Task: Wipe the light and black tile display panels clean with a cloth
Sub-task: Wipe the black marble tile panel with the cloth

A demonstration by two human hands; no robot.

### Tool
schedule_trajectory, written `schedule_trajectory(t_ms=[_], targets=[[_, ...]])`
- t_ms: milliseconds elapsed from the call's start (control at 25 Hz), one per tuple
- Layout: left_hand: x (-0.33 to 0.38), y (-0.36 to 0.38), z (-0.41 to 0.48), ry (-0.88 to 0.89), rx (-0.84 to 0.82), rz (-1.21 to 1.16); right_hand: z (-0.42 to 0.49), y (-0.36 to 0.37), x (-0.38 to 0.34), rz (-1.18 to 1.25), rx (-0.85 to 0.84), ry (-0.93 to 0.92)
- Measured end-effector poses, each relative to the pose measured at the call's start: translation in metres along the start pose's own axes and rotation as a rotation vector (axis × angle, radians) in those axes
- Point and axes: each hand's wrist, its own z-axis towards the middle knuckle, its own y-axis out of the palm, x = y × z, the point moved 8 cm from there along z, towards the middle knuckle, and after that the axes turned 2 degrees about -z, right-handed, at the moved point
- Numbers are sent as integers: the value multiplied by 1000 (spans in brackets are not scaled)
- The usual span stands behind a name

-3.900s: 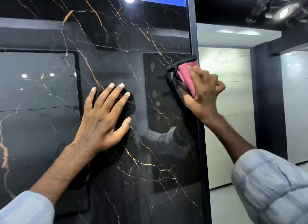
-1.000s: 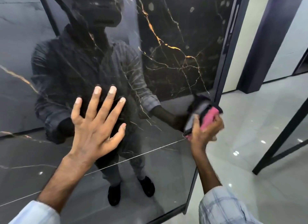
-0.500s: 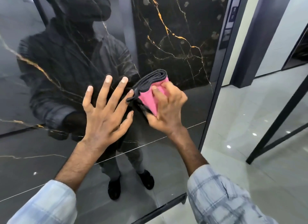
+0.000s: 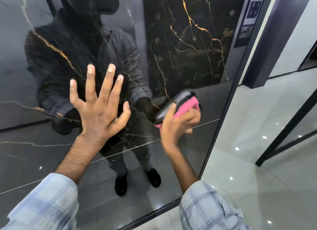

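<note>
A glossy black tile panel [image 4: 185,41] with gold and white veins fills the left and middle of the view and mirrors the person. My left hand [image 4: 99,109] lies flat on it with fingers spread wide. To its right, my right hand [image 4: 176,127] grips a folded pink and dark grey cloth [image 4: 183,106] and presses it against the panel just above a thin horizontal joint line. The hand looks blurred from motion. No light panel face shows close by.
The panel's dark metal frame edge [image 4: 228,99] runs diagonally down the right side. Beyond it lies a shiny pale tiled floor [image 4: 257,161]. A black slanted metal leg [image 4: 288,127] stands on the floor at right, and a dark pillar [image 4: 274,32] rises behind.
Over the last second my right hand swept the cloth left toward my left hand, then back right and down. Earlier it wiped higher at the panel's right edge. My left hand stayed flat.
</note>
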Motion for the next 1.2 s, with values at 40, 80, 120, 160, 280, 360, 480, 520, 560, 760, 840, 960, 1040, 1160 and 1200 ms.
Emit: schedule_trajectory(t_ms=[40, 80, 120, 160, 280, 360, 480, 520, 560, 760, 840, 960, 1040, 1160, 1200], targets=[[-1, 1, 0, 3, 3, -1, -5, 1, -33, -45, -14, -247], [-1, 1, -1, 13, 7, -5, -7, 2, -59, -96, -36, -487], [-2, 0, -1, 26, 12, -10, -5, 4, -72, -144, -61, -681], [-2, 0, -2, 34, 19, -13, 1, 6, -69, -177, -80, -775], [-1, 1, -3, 27, 27, -12, 21, -2, 6, -71, -16, -372], [0, 0, 0, 24, 10, -11, 5, -5, 75, 101, 39, 325], [2, -3, 3, 13, -45, -92, -24, 0, 96, 189, 47, 834], [4, -6, 4, 14, -58, -139, -22, 2, 87, 193, 31, 838], [8, -10, 6, 26, -60, -182, -16, 1, 74, 172, 18, 788], [2, -47, 73, 83, 63, -211, 7, 6, -103, 4, -78, -501], [-16, -55, 105, 104, 72, -143, 6, 12, -147, -158, -188, -1108], [-34, -46, 128, 141, 0, -20, 73, -6, -147, -118, -79, -1074], [-32, -38, 127, 186, -9, 54, 114, -20, -126, 66, 82, -513], [-29, -33, 125, 207, 18, 72, 75, -10, -149, -89, 122, -600], [-31, -33, 125, 207, 25, 69, 47, 0, -159, -186, 43, -958]])
